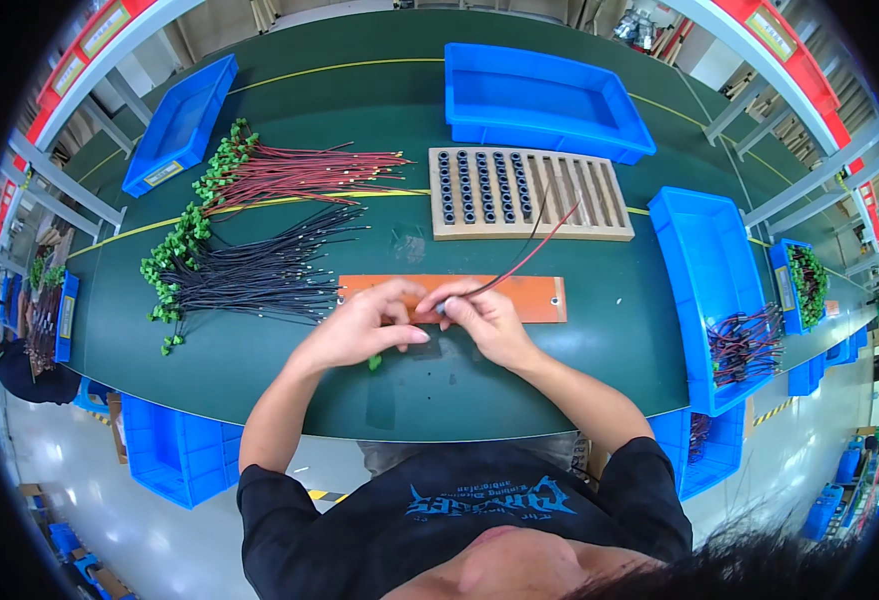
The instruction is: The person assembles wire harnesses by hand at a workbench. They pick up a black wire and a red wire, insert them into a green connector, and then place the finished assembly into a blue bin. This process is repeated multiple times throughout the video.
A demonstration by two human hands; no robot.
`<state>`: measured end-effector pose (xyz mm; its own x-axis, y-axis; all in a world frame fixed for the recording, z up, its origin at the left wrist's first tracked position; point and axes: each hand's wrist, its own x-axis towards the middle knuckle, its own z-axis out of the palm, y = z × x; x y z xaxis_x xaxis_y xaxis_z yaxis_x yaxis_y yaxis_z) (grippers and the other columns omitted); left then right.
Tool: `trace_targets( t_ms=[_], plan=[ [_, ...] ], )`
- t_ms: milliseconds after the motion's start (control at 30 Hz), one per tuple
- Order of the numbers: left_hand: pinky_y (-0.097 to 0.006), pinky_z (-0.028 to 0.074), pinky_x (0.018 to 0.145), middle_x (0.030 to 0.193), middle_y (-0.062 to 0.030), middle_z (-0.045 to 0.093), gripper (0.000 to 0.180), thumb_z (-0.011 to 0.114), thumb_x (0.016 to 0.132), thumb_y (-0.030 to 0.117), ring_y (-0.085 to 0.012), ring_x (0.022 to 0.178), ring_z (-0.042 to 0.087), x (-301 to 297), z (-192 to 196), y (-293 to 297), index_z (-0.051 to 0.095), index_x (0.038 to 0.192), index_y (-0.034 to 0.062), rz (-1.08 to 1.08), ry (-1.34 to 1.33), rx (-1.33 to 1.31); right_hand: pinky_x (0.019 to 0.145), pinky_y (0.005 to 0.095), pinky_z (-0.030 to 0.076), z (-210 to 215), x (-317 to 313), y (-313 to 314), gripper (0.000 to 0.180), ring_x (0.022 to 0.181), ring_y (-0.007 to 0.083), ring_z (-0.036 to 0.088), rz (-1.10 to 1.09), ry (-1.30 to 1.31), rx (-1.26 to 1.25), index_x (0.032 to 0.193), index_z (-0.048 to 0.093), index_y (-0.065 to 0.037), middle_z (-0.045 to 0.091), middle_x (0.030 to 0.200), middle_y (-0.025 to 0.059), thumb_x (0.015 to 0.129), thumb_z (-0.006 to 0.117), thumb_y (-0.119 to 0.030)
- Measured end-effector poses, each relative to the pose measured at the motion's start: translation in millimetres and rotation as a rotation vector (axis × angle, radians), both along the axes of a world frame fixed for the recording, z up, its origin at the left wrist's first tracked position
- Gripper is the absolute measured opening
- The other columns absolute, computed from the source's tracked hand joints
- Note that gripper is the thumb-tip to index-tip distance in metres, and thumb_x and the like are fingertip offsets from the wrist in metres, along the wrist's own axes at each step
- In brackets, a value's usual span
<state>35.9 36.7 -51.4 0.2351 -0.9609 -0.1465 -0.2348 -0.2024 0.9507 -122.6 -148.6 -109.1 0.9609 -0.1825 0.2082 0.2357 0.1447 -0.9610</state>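
Red-and-black wire pair (533, 255) in the right hand (489, 322), above the orange plate (537, 299).
From here I'd judge it light, springy and easily bent, best pinched near its gathered end, where the right fingers grasp it; the left hand (367, 322) curls alongside, its grip I can't tell. The free tails cross my view of the wooden rack (599, 232) and could snag; red wires (309, 172) and black wires (249, 278) lie leftward.

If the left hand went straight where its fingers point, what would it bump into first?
Probably the right hand, holding red and black wires. It's just right of the left hand, though their heights are hard to tell.
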Motion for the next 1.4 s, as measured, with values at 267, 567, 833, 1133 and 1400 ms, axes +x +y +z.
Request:
trace_targets(
  t_ms=[267,567,833,1133,1400],
  plan=[
    [-0.038,0.058,0.098,0.122,-0.0147,0.066,0.04,0.074,0.091,-0.007,-0.0263,0.109,0.071,55.7,-27.4,50.0,0.062,0.129,-0.0031,0.154,0.332,-0.144,0.093,0.0365,0.061,-17.4,14.7,22.0,0.021,0.114,0.0308,0.071,-0.2,-0.017,0.172,0.124,0.057,0.002,0.067,0.124,0.0205,0.111,0.048,-0.012],
    [-0.033,0.059,0.089,0.111,-0.0107,0.07,0.024,0.07,0.095,-0.005,-0.0203,0.099,0.072,59.2,-47.2,46.2,0.068,0.118,-0.0041,0.318,0.278,-0.175,0.092,0.0325,0.059,-27.5,15.5,20.1,0.019,0.113,0.02,0.068,-0.246,-0.04,0.237,0.122,0.06,-0.001,0.07,0.122,0.0146,0.11,0.054,-0.014],
    [-0.025,0.057,0.082,0.106,-0.0071,0.071,0.02,0.072,0.095,-0.002,-0.0129,0.091,0.07,52.5,-55.0,36.4,0.073,0.114,-0.0031,0.437,0.049,-0.188,0.087,0.0309,0.06,-28.9,17.7,19.6,0.02,0.11,0.0169,0.068,-0.248,-0.002,0.211,0.122,0.059,-0.002,0.07,0.124,0.0137,0.11,0.053,-0.018],
    [-0.024,0.057,0.072,0.097,-0.0079,0.072,0.019,0.076,0.091,0.001,-0.0102,0.081,0.069,47.5,-58.5,31.2,0.075,0.109,-0.0034,0.432,-0.233,-0.159,0.082,0.0288,0.061,-23.5,20.9,21.3,0.021,0.104,0.015,0.068,-0.253,-0.027,0.205,0.121,0.058,-0.001,0.069,0.123,0.0135,0.11,0.053,-0.018],
    [-0.025,0.057,0.081,0.104,-0.0083,0.07,0.017,0.072,0.095,0.0,-0.0119,0.09,0.069,41.0,-53.0,28.1,0.073,0.111,-0.0046,0.448,-0.12,-0.13,0.079,0.0289,0.062,-26.1,21.3,19.2,0.021,0.102,0.0142,0.069,-0.281,0.001,0.157,0.121,0.059,-0.001,0.07,0.12,0.0119,0.111,0.053,-0.019]
  ],
)
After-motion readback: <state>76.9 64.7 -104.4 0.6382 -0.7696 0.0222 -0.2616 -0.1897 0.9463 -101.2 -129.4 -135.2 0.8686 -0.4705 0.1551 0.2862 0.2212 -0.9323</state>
